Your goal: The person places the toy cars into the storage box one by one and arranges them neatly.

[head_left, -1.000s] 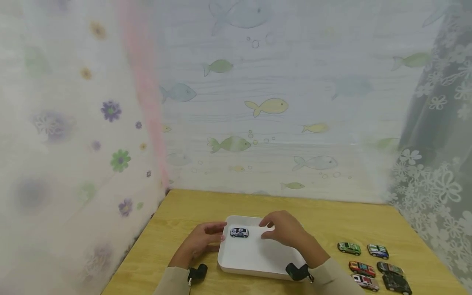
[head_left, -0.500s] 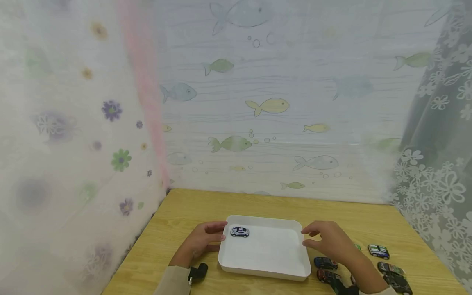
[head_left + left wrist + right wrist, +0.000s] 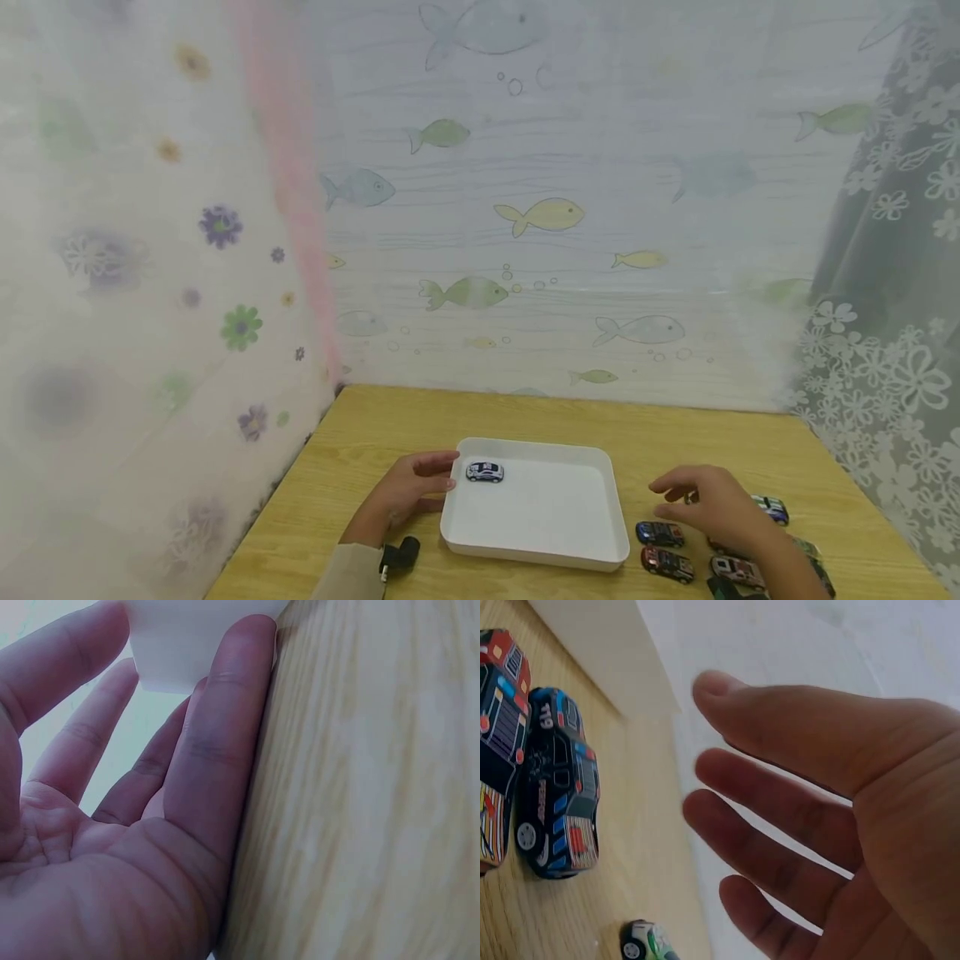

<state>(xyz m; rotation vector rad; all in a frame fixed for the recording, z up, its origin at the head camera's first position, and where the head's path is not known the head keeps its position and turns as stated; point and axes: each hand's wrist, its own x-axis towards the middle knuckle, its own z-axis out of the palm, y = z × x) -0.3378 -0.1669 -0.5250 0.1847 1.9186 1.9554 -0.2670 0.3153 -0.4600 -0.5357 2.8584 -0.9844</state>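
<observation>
A white tray (image 3: 536, 525) lies on the table, with one white and dark-blue toy car (image 3: 485, 472) near its back left corner. My left hand (image 3: 405, 487) touches the tray's left side with extended fingers; in the left wrist view the fingertips (image 3: 251, 634) meet the white wall. Right of the tray, my right hand (image 3: 708, 504) hovers over the parked toy cars, fingers loosely bent and nothing held. A dark blue toy car (image 3: 660, 533) and a dark red one (image 3: 667, 564) stand nearest to it. My hand and forearm partly hide several others.
The wooden table (image 3: 405, 412) ends at a fish-patterned curtain (image 3: 555, 333) behind and a flowered one on the left. A white-and-green toy car (image 3: 772, 508) shows beyond my right hand. A pinkish-white toy car (image 3: 737, 572) sits near my right wrist.
My right hand has moved right, from above the tray, past its right edge, to over the toy cars. The left hand stays at the tray's side, and the car inside has not moved.
</observation>
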